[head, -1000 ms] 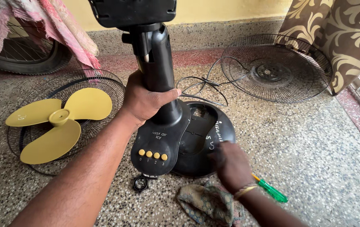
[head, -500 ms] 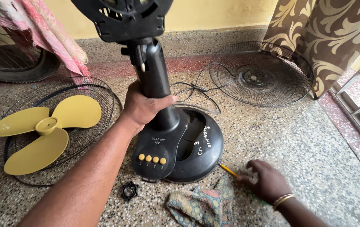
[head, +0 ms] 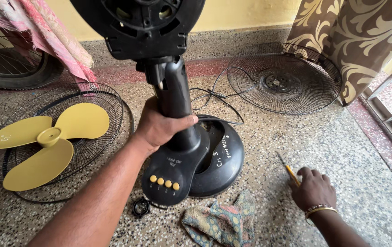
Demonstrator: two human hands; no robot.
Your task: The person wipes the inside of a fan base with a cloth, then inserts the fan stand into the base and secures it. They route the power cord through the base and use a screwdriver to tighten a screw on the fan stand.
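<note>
Fan stand gripped, screwdriver under other hand
Left hand [head: 157, 128] wrapped around black fan stand [head: 175, 98]; right hand [head: 314, 188] fingers curled onto yellow screwdriver [head: 289, 169] on floor.

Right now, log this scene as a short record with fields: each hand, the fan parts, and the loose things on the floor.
left hand: wrapped round the black fan stem, just above the base
right hand: on the floor, over a screwdriver with a yellow shaft; grip not clear
fan base: round, black, with four yellow buttons
blade: yellow, three-lobed, lying in a wire grille
second grille: lying by the curtain
cloth: crumpled, in front of the base
</note>
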